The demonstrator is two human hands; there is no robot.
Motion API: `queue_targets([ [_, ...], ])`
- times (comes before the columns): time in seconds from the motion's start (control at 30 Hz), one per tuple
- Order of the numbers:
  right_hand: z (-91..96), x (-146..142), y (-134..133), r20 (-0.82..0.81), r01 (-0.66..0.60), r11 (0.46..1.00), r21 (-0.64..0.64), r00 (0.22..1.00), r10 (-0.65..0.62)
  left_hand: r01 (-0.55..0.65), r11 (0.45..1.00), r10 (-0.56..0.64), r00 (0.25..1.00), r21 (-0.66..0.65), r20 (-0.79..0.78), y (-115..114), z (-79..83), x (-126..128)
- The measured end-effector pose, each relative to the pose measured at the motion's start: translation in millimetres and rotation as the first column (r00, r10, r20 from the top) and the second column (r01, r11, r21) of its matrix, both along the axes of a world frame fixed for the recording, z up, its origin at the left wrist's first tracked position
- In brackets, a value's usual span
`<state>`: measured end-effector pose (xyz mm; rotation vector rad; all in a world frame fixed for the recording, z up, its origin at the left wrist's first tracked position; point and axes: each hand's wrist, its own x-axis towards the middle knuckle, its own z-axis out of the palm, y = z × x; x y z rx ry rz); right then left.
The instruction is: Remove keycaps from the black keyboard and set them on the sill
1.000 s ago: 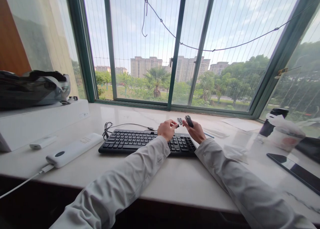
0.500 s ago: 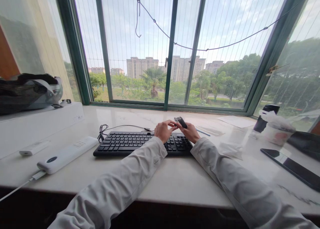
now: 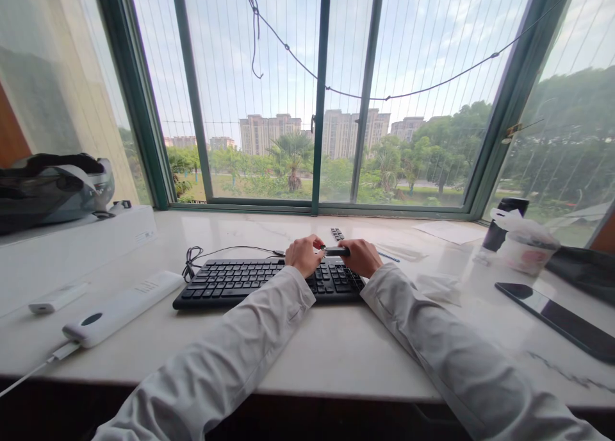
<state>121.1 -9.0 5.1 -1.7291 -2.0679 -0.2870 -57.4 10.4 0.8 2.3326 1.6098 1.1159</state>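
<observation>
A black keyboard [image 3: 240, 281] lies on the white tabletop, with both hands above its right part. My right hand [image 3: 361, 256] is closed around a small black-handled tool [image 3: 339, 251], held level and pointing left; its far end looks pale or metallic. At that end my left hand [image 3: 303, 255] has thumb and fingers pinched together beside a small dark piece that I cannot make out. Several loose black keycaps [image 3: 337, 234] lie in rows just behind the keyboard, beyond the hands.
A coiled cable [image 3: 193, 256] lies behind the keyboard. At left are a white power bank [image 3: 125, 306] and a white box [image 3: 96, 242] with a dark visor-like object on top. At right lie a phone [image 3: 552, 319], a blue pen [image 3: 388, 256], crumpled plastic and a bagged cup [image 3: 528, 249].
The tool in my right hand has turned from a tilted pose to level, pointing left. The loose keycaps show more fully now. The camera view has shifted slightly.
</observation>
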Motion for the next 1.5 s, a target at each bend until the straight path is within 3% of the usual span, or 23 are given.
queue_targets([
  [0.13,6.8,3,-4,0.093,0.144,0.986,-0.084,0.986,-0.136,-0.082,0.996,0.078,0.992,-0.037,-0.100,2,2.2,-6],
  [0.3,13.2,10,-3,0.070,0.257,0.962,-0.098,0.966,-0.251,-0.091,0.996,0.086,0.983,-0.021,-0.160,3,7.3,-10],
  [0.7,13.9,17,-2,0.029,0.208,0.978,-0.033,0.978,-0.207,-0.147,0.989,0.143,0.965,-0.003,-0.219,20,20.8,-25],
  [0.83,14.5,17,0,0.014,0.232,0.972,-0.026,0.973,-0.231,-0.127,0.991,0.109,0.945,-0.037,-0.309,45,35.4,-21],
  [1.03,10.3,26,8,0.023,0.305,0.950,-0.061,0.952,-0.304,-0.167,0.974,0.097,0.917,-0.152,-0.386,102,50.2,-2],
  [1.23,-0.9,34,14,0.099,0.358,0.904,-0.233,0.934,-0.344,-0.134,0.958,0.027,0.923,-0.255,-0.385,155,34.8,19],
  [1.5,1.0,29,8,0.108,0.346,0.908,-0.235,0.938,-0.330,-0.091,0.952,-0.036,0.915,-0.293,-0.402,206,8.8,54],
])
